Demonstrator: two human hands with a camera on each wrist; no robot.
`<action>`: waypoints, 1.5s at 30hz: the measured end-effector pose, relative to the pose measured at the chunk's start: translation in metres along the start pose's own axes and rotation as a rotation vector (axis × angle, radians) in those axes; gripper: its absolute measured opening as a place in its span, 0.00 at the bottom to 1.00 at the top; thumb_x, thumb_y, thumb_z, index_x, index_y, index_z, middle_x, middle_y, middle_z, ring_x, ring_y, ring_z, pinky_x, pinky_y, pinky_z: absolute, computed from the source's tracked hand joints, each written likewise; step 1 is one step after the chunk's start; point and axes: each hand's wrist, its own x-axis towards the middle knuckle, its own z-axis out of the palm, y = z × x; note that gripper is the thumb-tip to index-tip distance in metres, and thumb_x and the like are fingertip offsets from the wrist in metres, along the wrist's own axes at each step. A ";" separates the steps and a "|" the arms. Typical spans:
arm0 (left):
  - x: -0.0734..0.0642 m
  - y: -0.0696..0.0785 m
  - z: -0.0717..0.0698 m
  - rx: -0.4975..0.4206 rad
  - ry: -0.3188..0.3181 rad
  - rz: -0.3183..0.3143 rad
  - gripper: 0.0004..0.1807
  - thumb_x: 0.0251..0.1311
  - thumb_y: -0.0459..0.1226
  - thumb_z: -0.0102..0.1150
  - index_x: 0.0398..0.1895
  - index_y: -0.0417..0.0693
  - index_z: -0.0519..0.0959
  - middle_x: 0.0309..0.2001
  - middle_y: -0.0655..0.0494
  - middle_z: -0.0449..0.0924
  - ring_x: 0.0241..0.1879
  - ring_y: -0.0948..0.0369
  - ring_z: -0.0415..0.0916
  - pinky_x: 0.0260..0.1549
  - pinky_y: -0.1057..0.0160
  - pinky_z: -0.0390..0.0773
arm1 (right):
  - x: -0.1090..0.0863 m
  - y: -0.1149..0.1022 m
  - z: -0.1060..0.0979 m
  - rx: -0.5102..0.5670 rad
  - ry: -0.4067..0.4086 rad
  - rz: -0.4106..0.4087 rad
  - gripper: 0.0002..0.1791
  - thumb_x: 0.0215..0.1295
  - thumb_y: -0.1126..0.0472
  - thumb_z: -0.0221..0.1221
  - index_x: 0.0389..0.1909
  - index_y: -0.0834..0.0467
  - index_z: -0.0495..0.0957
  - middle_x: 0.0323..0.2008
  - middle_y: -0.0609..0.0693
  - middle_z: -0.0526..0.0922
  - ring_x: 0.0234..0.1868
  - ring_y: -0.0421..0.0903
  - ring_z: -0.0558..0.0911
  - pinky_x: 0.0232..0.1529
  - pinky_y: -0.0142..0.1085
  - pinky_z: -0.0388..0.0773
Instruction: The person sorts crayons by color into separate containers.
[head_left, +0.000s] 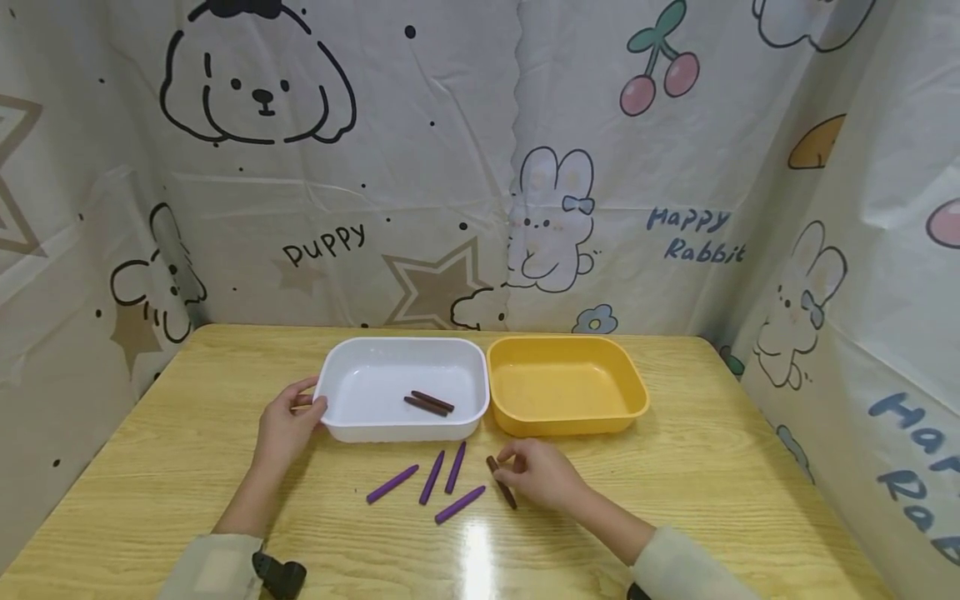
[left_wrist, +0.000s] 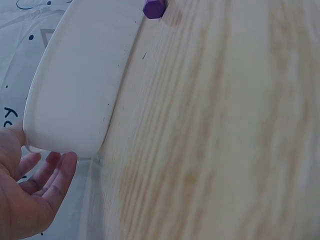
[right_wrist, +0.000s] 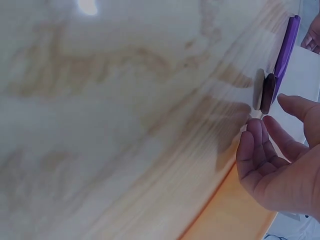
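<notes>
My left hand point(head_left: 287, 423) grips the left end of a white plastic tray point(head_left: 405, 432), its thumb at the rim and its fingers against the outer wall. Two brown crayons point(head_left: 429, 404) lie inside that tray. In front of the trays, my right hand point(head_left: 542, 473) is at another brown crayon point(head_left: 508, 495) on the table. In the right wrist view, the thumb and forefinger stand apart close to this brown crayon point(right_wrist: 268, 94). Several purple crayons point(head_left: 460, 504) lie to its left; one purple crayon point(left_wrist: 154, 8) shows at the top of the left wrist view.
A yellow tray point(head_left: 570, 425) stands beside the white one, on its right, with its bare inner floor showing. The wooden table point(head_left: 720, 492) ends at a printed curtain point(head_left: 420, 183) behind and at both sides.
</notes>
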 end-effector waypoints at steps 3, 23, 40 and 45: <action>0.000 -0.001 0.000 -0.006 0.001 -0.003 0.26 0.64 0.38 0.52 0.64 0.41 0.66 0.52 0.37 0.73 0.32 0.74 0.74 0.34 0.71 0.82 | 0.001 0.000 0.003 -0.022 -0.013 0.013 0.14 0.54 0.54 0.65 0.37 0.58 0.81 0.18 0.42 0.74 0.19 0.36 0.68 0.19 0.27 0.66; -0.003 -0.001 0.001 -0.011 0.009 0.018 0.26 0.64 0.39 0.52 0.63 0.39 0.66 0.50 0.38 0.74 0.36 0.66 0.78 0.33 0.70 0.82 | 0.000 -0.010 0.003 -0.227 0.004 0.040 0.08 0.52 0.61 0.62 0.35 0.54 0.83 0.23 0.42 0.72 0.24 0.37 0.69 0.22 0.29 0.65; -0.002 0.001 0.000 -0.001 0.002 0.021 0.26 0.64 0.40 0.52 0.64 0.41 0.67 0.51 0.38 0.74 0.39 0.60 0.79 0.32 0.73 0.81 | 0.006 -0.014 -0.012 -0.172 0.001 0.021 0.08 0.55 0.62 0.62 0.37 0.56 0.83 0.17 0.42 0.72 0.19 0.37 0.66 0.17 0.27 0.62; -0.002 0.001 0.000 -0.008 0.004 0.017 0.26 0.64 0.40 0.52 0.64 0.42 0.67 0.51 0.38 0.74 0.36 0.66 0.78 0.33 0.72 0.82 | 0.007 -0.018 -0.016 -0.168 -0.004 0.024 0.08 0.55 0.62 0.62 0.37 0.56 0.83 0.21 0.42 0.73 0.21 0.38 0.68 0.19 0.27 0.64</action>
